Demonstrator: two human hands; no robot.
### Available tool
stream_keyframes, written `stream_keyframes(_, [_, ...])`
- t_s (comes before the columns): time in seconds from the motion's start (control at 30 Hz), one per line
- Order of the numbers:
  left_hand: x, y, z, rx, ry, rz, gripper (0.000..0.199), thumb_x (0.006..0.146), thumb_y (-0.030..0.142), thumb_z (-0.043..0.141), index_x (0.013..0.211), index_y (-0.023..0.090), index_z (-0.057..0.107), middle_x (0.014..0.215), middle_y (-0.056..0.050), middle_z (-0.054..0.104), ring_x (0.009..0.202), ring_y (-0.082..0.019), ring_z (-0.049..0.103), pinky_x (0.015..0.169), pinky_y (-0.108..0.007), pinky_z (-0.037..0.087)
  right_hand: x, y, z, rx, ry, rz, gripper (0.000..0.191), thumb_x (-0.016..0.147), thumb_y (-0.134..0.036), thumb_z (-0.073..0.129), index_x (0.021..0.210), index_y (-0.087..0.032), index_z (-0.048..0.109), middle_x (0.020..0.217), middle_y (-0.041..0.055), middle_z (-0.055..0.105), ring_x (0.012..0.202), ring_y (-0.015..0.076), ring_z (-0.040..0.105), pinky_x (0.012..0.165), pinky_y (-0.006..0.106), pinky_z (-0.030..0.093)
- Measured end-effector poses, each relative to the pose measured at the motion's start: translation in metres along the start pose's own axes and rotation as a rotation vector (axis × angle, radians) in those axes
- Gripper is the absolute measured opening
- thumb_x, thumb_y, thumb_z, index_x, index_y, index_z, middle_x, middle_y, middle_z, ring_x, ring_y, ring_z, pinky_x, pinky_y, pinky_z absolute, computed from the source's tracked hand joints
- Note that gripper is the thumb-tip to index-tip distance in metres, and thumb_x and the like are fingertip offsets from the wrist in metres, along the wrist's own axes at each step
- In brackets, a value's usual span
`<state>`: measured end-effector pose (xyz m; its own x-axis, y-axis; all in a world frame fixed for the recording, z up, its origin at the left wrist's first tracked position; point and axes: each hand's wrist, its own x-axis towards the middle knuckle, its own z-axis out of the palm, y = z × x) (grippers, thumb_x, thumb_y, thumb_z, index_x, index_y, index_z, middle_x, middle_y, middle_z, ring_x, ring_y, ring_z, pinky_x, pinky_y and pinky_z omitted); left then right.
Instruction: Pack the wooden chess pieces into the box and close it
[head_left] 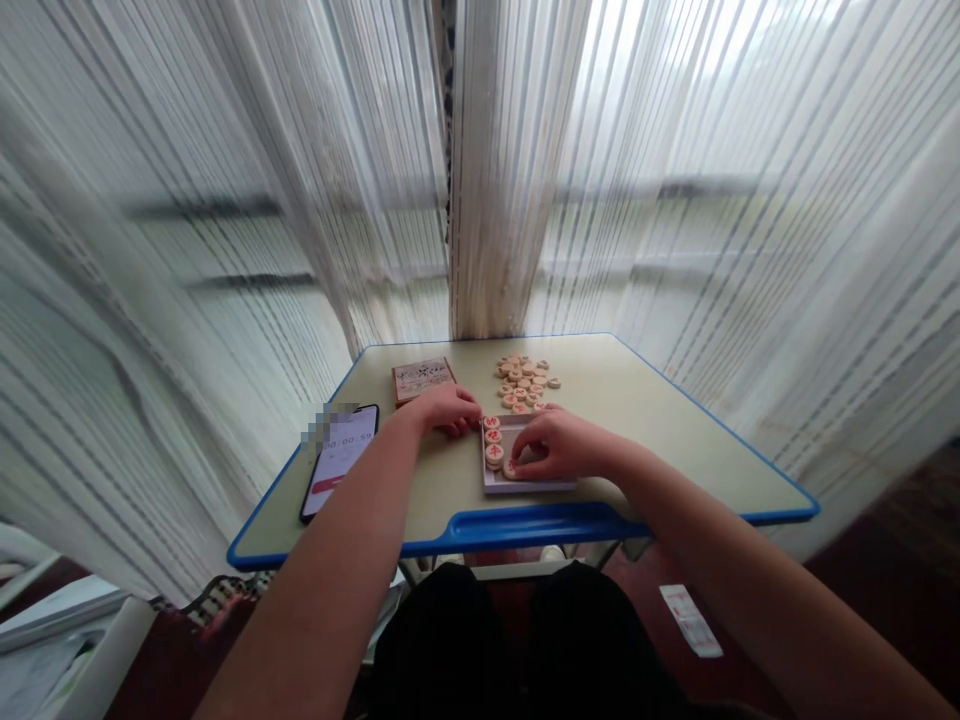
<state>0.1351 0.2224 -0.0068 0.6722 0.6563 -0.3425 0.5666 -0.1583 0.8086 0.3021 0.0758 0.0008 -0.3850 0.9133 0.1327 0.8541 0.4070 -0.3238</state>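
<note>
Right grip (pixel 551 445) is down in the shallow tray (pixel 529 487), thumb and fingertips pinching a round piece (pixel 510 468) just inside the tray's near wall; left grip (pixel 454 412) is curled at the tray's far left corner, and whether it holds anything I can't tell. So where do we stand? Early going, by my reading: along the tray's left wall runs a column of red-lettered discs (pixel 493 437), the nearest looking double-stacked, while much of the tray's right side is lost behind the hand. Out beyond the tray, on the tabletop (pixel 637 420), lies the bigger share, a loose heap (pixel 523 378) of discs.

Now the lettering, nearest first! Below and right of the tray, on the floor, a white slip (pixel 690 620) carries red print, too small to read. In the tray, red Chinese characters top the column, the farthest perhaps 帥, though the blur makes that shaky. Left of the tray, the phone (pixel 343 465) reads 00:00:59 above a red bar. Beyond the tray and to its left, a box (pixel 421 376) wears bold dark characters, no brand legible.
</note>
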Motion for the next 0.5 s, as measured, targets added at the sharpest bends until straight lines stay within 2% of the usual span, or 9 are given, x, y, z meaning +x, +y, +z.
stream_keyframes(0.1, [0.0005, -0.0003, -0.0004, 0.022, -0.010, 0.004, 0.017, 0.058, 0.025, 0.061, 0.072, 0.015, 0.061, 0.070, -0.003, 0.065, 0.054, -0.008, 0.055, 0.047, -0.016, 0.043, -0.0008, -0.0028, -0.0005, 0.053, -0.023, -0.021, 0.028, 0.072, -0.041, 0.059, 0.084, -0.019, 0.071, 0.052, -0.0022, 0.052, 0.050, 0.0084, 0.042, 0.054, 0.022, 0.031])
stream_keyframes(0.3, [0.0052, -0.0017, -0.0016, 0.025, -0.037, -0.008, 0.016, 0.058, 0.024, 0.059, 0.071, 0.015, 0.060, 0.071, -0.003, 0.065, 0.050, -0.008, 0.054, 0.044, -0.016, 0.042, -0.0027, -0.0022, -0.0059, 0.111, -0.033, 0.026, 0.026, 0.073, -0.038, 0.059, 0.084, -0.018, 0.071, 0.057, -0.0006, 0.053, 0.055, 0.0094, 0.043, 0.053, 0.021, 0.032])
stream_keyframes(0.5, [0.0078, 0.0000, 0.0006, 0.032, -0.014, -0.043, 0.013, 0.060, 0.025, 0.057, 0.068, 0.016, 0.057, 0.067, -0.002, 0.064, 0.045, -0.007, 0.052, 0.041, -0.017, 0.041, -0.0003, -0.0002, 0.0012, 0.159, -0.064, 0.004, 0.019, 0.073, -0.031, 0.058, 0.080, -0.019, 0.072, 0.059, -0.0011, 0.057, 0.055, 0.0085, 0.044, 0.054, 0.021, 0.033])
